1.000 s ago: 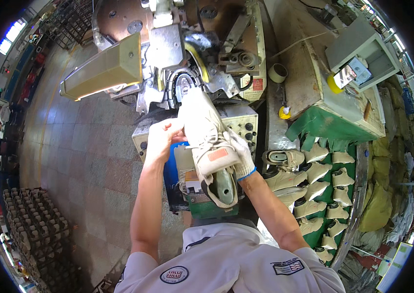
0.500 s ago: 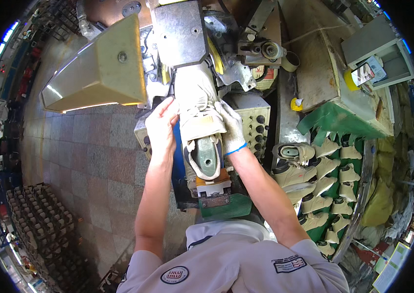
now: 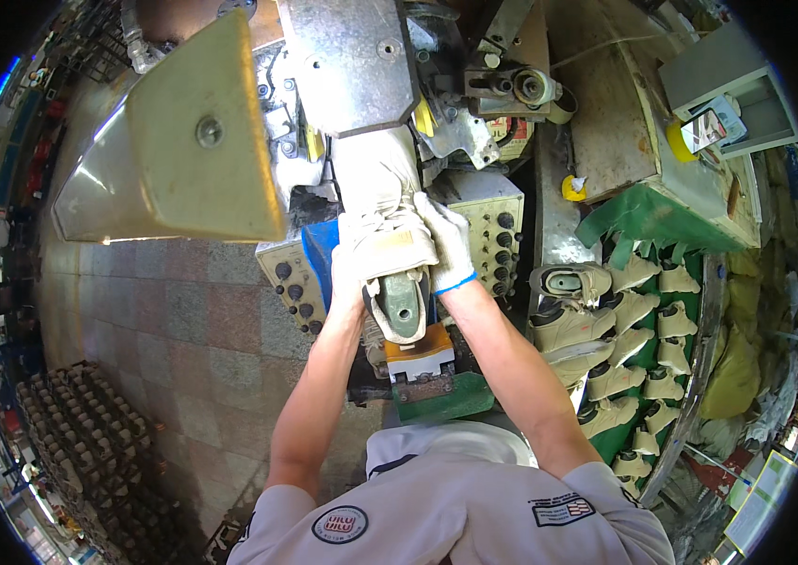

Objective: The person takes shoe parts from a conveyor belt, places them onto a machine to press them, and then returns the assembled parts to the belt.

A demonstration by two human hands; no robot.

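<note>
A beige lace-up shoe upper (image 3: 385,250) on a green last (image 3: 403,306) lies lengthwise in front of me, heel toward me. Its toe end runs beneath a thick metal plate (image 3: 347,66) of a machine. My left hand (image 3: 347,281) grips the near left side of the shoe, with its fingers mostly lost against the pale material. On the opposite side my right hand (image 3: 444,237), in a white glove with a blue cuff, presses along the shoe with its fingers closed around the edge. Below the heel sits an orange-brown block on a metal support (image 3: 421,358).
A large cream machine cover (image 3: 173,151) juts out at left. Control boxes with black knobs (image 3: 488,235) flank the shoe. At right, several beige shoes (image 3: 606,381) lie on a green surface, beside a worn cabinet (image 3: 606,122). A loaded rack (image 3: 88,443) stands at lower left.
My left hand has moved from beside the front of the shoe back toward its heel and now grips it there. The right hand stays on the shoe's right side.
</note>
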